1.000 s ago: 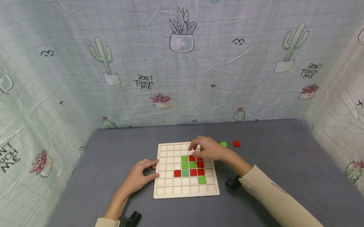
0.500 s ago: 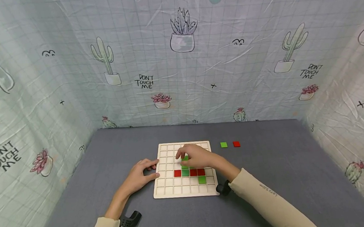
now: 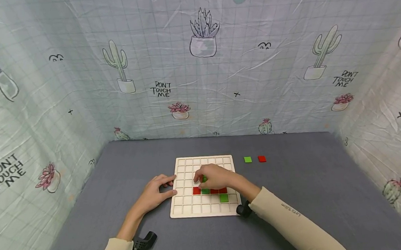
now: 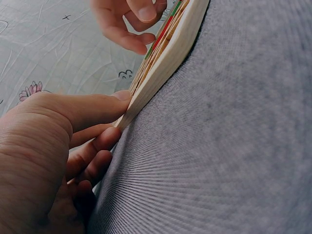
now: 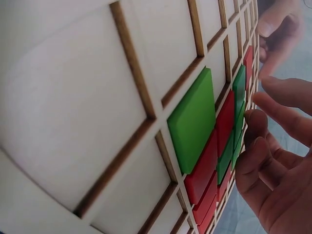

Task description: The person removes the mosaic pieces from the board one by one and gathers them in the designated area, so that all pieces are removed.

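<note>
Nearest, a black wrist camera (image 3: 146, 241) sits at each cuff, presumably there so that each hand's work is seen close up. The left hand (image 3: 153, 194) has its thumb and forefinger spread, their tips touching the left edge of the wooden board (image 3: 186, 210) while the other fingers bend beneath; most likely this steadies the board on the grey table (image 3: 136, 157), where it lies flat with its grid facing up.

On the board's nearer half, a green tile (image 3: 224, 198) lies in its own square, with a row of red and green tiles just beyond; the raised ridges seem meant to stop them sliding. The right hand (image 3: 216, 176) reaches over the middle, fingers bent, a narrow gap between thumb and forefinger with no tile visible in it. Whether those tips touch the board I cannot tell. The hand covers some tiles.

Beyond the board's right side, a loose green square (image 3: 247, 159) and a loose red square (image 3: 261, 159) lie apart on the table, probably spares kept within reach. Farthest, a cactus-print cloth (image 3: 235, 71) screens off the background.
</note>
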`<state>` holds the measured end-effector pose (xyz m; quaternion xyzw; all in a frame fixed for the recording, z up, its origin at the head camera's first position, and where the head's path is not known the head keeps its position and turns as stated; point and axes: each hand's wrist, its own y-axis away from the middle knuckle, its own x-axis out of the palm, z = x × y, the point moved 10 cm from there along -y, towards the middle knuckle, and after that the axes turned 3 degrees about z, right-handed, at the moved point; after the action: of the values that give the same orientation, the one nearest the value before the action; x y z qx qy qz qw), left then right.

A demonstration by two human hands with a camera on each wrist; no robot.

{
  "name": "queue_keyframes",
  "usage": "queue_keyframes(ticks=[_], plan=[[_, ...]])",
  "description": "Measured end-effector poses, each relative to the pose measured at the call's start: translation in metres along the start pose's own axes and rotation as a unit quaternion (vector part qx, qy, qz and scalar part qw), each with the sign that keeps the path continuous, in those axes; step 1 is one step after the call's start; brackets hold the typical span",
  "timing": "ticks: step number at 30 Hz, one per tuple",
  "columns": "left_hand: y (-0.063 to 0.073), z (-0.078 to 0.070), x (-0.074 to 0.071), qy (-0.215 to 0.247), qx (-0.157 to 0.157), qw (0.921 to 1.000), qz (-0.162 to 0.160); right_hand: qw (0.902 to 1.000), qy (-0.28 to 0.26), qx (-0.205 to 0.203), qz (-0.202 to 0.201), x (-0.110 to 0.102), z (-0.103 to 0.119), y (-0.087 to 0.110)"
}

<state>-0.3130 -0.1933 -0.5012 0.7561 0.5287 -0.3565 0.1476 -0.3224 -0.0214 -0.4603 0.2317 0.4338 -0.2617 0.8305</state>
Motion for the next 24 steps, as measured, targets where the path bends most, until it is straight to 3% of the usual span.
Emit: queue_keyframes(ticks=[24], plan=[[0.0001,-0.0019,0.0009,-0.003,-0.008,0.9999,0.007,0.9999,0.002,0.002,0.014,0.0083,0.0027,-0.0085]])
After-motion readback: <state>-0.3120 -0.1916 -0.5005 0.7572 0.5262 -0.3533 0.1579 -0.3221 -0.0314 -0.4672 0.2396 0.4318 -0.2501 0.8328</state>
